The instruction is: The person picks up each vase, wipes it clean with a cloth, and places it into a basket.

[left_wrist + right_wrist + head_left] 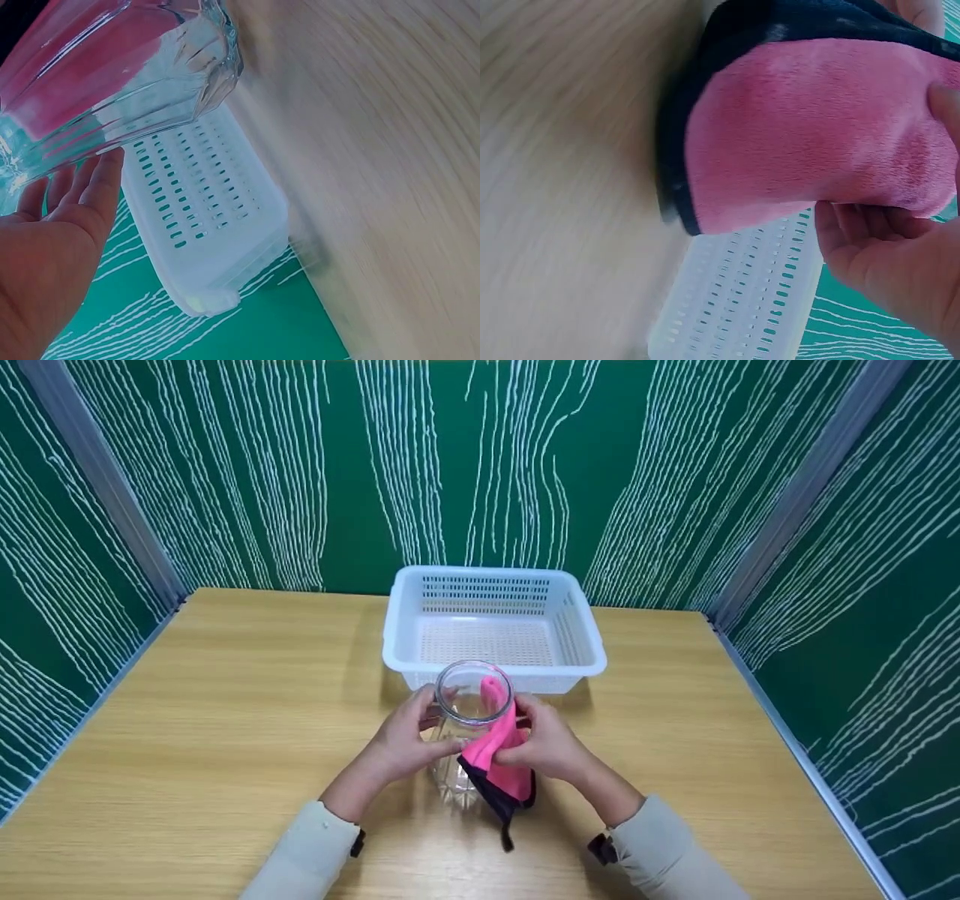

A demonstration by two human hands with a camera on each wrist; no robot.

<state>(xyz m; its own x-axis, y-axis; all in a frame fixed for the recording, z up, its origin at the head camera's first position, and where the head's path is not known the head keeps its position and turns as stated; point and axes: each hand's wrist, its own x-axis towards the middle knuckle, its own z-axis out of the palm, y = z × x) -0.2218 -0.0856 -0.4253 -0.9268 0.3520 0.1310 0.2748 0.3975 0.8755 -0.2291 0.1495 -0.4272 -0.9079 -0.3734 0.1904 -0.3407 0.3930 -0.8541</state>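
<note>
A clear glass jar point(450, 781) with a wide round mouth and a faceted lower part is held over the table in the head view, its mouth uppermost. My left hand point(401, 741) grips its left side, thumb in front and fingers behind. On the right side, my right hand point(551, 744) holds a pink cloth point(514, 781) with black edging against the glass. One black-edged corner of the cloth hangs down. Through the jar point(176, 86) in the left wrist view, pink shows. The right wrist view has the fuzzy cloth point(802, 127) covering most of the jar.
Just beyond the jar, a white perforated plastic basket point(592, 656) stands on the wooden table point(225, 720). Green panels point(465, 465) with wavy white lines enclose the back and sides.
</note>
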